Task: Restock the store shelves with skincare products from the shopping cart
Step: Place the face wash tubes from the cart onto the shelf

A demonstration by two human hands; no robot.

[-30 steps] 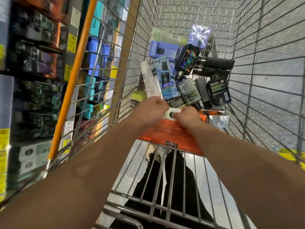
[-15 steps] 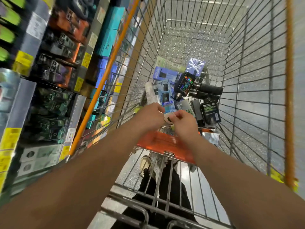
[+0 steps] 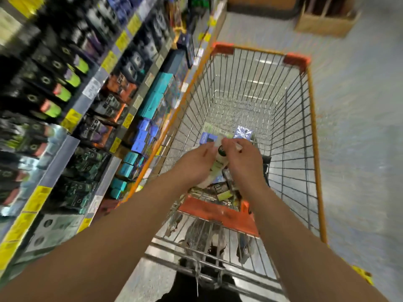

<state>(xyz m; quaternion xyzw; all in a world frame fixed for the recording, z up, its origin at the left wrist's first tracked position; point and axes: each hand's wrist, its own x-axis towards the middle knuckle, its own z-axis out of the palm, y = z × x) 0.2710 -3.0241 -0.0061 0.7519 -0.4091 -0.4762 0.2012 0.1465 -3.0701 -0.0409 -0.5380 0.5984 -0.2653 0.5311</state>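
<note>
White tube (image 3: 218, 162) held above shopping cart (image 3: 314, 118) basket, both arms stretched forward; left hand (image 3: 194, 164) grips its lower body, right hand (image 3: 242, 159) pinches the top end, fingers curled.

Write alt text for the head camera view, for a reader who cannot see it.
Two bare hands, left and right, hold a pale tube between them above a wire cart with orange trim. More boxed products lie in the cart's bottom, and blurred shelves of packaged goods with yellow price tags run along the left.
</note>
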